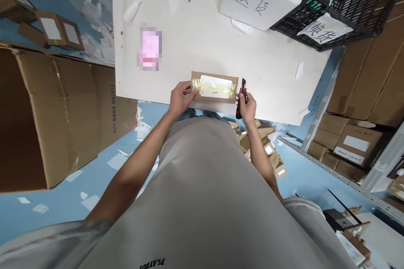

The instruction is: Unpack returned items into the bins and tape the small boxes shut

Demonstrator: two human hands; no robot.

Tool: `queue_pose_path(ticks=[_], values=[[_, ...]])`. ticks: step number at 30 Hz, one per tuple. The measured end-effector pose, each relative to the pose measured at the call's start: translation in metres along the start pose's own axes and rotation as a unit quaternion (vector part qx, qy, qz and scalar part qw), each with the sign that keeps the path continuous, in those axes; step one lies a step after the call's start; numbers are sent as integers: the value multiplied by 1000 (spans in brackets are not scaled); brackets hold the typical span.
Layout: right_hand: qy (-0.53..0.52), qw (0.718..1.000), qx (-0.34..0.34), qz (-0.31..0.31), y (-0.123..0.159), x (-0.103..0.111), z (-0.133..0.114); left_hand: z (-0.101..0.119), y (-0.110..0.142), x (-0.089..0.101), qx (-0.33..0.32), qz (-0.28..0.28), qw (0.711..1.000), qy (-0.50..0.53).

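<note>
A small brown cardboard box (217, 99) with a white label (210, 79) lies at the near edge of the white table. Clear yellowish tape runs along its length and wraps over both ends. My left hand (182, 99) grips the box's left end, thumb on top. My right hand (248, 107) is closed around a black and red box cutter (240, 102), which points away from me. Its fingers are right beside the box's right end; whether they also touch it I cannot tell.
On the white table (195, 41) lie a blurred pink item (150, 48) and paper scraps. A white foam box (252, 8) and a black plastic crate (362, 20) stand at the far right. A large carton (69, 113) is at the left, shelves with cartons (356, 142) at the right.
</note>
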State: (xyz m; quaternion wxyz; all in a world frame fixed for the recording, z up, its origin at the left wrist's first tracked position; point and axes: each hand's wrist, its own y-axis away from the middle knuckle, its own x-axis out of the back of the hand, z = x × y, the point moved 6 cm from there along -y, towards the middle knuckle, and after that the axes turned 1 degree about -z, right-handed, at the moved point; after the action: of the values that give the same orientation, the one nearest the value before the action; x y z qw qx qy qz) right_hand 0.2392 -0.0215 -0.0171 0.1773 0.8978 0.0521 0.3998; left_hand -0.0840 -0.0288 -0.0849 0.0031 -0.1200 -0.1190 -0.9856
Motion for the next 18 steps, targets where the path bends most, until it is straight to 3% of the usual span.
queue_pose_path(ticks=[3, 7, 12, 15, 18], values=[[77, 997, -2, 19, 2, 13, -19, -6, -1, 0, 20, -2, 1000, 22], [194, 975, 84, -62, 1, 10, -72, -1, -2, 6, 20, -14, 999, 37], [346, 900, 153, -217, -7, -20, -133, 4, 1, 9, 4, -38, 999, 34], [411, 854, 175, -268, -12, -39, -155, 2, 5, 8, 5, -45, 998, 43], [440, 828, 189, -291, -16, -52, -163, -1, 7, 6, 7, -45, 998, 52]])
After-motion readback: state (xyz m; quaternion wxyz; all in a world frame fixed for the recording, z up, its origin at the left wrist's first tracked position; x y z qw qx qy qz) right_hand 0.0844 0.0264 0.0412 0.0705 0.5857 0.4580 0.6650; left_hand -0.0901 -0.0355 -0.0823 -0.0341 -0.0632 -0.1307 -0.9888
